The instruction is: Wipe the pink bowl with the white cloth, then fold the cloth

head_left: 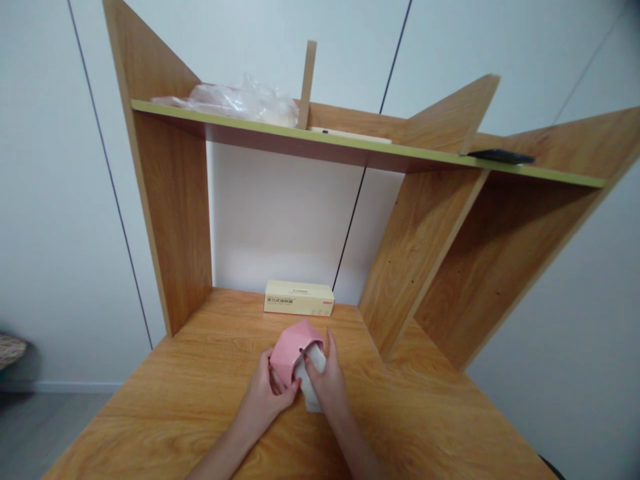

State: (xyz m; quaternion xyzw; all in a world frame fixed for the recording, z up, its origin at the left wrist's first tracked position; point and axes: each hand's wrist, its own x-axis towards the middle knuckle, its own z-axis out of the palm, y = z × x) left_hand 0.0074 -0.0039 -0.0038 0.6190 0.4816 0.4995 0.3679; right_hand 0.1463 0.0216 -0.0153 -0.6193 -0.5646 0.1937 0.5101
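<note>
A small pink container (293, 347) lies tilted on the wooden desk (190, 393), its opening facing me. My left hand (265, 393) grips its left side and rim. My right hand (325, 383) presses a white cloth or paper (311, 393) at the container's opening, fingers curled around it. Both hands meet at the middle of the desk.
A long cream box (299, 297) with a red corner lies at the back of the desk against the wall. A shelf (350, 147) above holds a crumpled plastic bag (240, 100) and a dark flat object (501, 157). Wooden partitions (420, 247) stand to the right.
</note>
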